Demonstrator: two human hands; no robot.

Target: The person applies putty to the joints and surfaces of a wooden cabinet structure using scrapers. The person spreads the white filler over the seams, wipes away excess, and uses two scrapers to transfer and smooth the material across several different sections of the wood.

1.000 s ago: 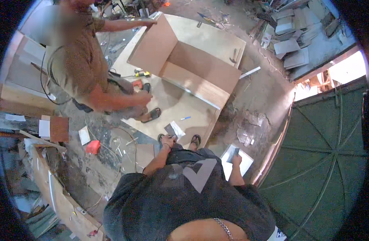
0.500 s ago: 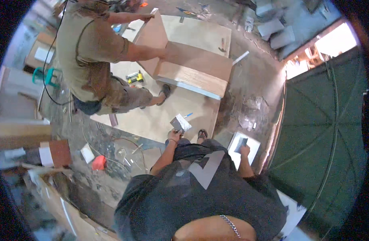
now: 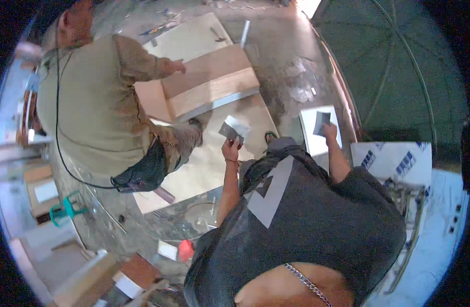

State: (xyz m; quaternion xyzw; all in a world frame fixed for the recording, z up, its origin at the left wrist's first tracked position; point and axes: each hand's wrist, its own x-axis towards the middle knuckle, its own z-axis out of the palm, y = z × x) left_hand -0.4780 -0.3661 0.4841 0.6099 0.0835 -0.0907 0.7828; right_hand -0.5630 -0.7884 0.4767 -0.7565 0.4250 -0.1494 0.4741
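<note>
My left hand (image 3: 232, 148), fingers closed, grips a small dark grey sheet (image 3: 227, 132) with crumpled white paper (image 3: 239, 125) against it. Held out over the floor, my right hand (image 3: 329, 131) is closed on a dark grey rectangular sheet (image 3: 322, 121). Behind that sheet lies a white panel (image 3: 310, 138). Motion blur hides the exact kind of both grey sheets. Beyond my left hand, an L-shaped wooden piece (image 3: 212, 71) rests on a large pale board (image 3: 255, 110).
At the left a person (image 3: 92, 102) leans over the wooden piece, one hand (image 3: 176, 65) above it. A hammer (image 3: 217, 35) lies on the pale board. A green stool (image 3: 66, 210), a red bag (image 3: 186, 250) and a printed white panel (image 3: 398, 158) surround me.
My view has turned, shifting the scene. The person has lifted a hand off the upright panel and bent nearer. The panel now lies lower. The blue pen by my left hand no longer shows.
</note>
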